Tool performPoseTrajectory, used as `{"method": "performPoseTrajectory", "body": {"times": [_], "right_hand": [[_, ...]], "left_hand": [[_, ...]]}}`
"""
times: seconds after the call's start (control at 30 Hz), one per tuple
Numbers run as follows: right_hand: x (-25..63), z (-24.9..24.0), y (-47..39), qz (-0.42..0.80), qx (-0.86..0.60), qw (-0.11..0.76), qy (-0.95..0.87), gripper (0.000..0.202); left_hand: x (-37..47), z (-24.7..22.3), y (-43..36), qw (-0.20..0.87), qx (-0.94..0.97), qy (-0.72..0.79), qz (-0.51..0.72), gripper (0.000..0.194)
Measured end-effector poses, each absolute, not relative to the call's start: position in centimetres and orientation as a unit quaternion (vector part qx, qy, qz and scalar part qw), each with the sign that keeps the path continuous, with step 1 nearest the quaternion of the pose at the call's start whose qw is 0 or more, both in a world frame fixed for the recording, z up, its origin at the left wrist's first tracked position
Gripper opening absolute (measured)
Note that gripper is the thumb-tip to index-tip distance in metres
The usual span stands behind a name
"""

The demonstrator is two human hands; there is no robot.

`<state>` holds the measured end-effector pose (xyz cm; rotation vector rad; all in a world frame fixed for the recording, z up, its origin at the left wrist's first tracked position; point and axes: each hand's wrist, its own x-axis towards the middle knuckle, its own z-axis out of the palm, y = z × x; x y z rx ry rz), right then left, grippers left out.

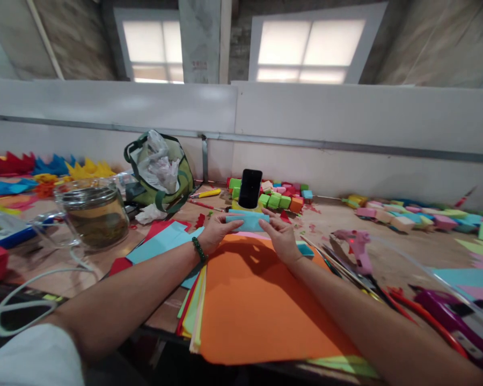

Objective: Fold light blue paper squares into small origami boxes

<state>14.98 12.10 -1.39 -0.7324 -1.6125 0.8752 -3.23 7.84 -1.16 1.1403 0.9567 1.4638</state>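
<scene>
Both hands hold a small folded strip of light blue paper (247, 221) level between them, above the far edge of an orange sheet stack (261, 300). My left hand (217, 231), with a dark green bead bracelet at the wrist, pinches the strip's left end. At its right end, my right hand (279, 236) grips with thumb and fingers. Just behind the strip stands a black phone (250, 188) on a yellow holder. A small teal paper piece (305, 249) lies beside my right wrist.
A lidded glass jug (94, 214) and green bag (181, 179) stand left. Colourful paper blocks (279, 201) sit behind. To the right lie a pink glue gun (360, 251), scissors with red handles (398, 305) and a purple tool (454, 321). Light blue sheets (161, 242) lie left of the stack.
</scene>
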Motion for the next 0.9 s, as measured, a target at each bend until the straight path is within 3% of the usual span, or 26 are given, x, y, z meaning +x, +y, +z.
{"method": "performPoseTrajectory", "body": {"times": [0.17, 0.33, 0.4, 0.5, 0.63, 0.8, 0.9], "right_hand": [[14.8, -2.0, 12.6, 0.403, -0.327, 0.553, -0.652, 0.021], [14.7, -2.3, 12.8, 0.437, -0.328, 0.564, -0.619, 0.027], [14.7, -2.3, 12.9, 0.443, -0.319, 0.574, -0.611, 0.035], [14.6, -2.2, 13.0, 0.444, -0.308, 0.587, -0.603, 0.050], [14.6, -1.9, 12.7, 0.481, -0.326, 0.570, -0.581, 0.062], [14.5, -1.5, 11.7, 0.549, -0.363, 0.487, -0.574, 0.038], [14.6, -1.6, 11.6, 0.556, -0.363, 0.475, -0.577, 0.035]], "left_hand": [[-2.9, -1.2, 7.7, 0.465, 0.477, 0.403, 0.627, 0.053], [-2.5, -0.6, 7.3, 0.438, 0.493, 0.382, 0.648, 0.082], [-2.6, -0.6, 7.3, 0.463, 0.463, 0.407, 0.637, 0.075], [-2.8, -0.9, 7.6, 0.518, 0.433, 0.444, 0.590, 0.050], [-3.1, -1.4, 7.9, 0.527, 0.429, 0.464, 0.569, 0.042], [-3.3, -1.0, 8.0, 0.500, 0.417, 0.477, 0.591, 0.037], [-3.3, -0.8, 7.9, 0.505, 0.407, 0.477, 0.593, 0.035]]}}
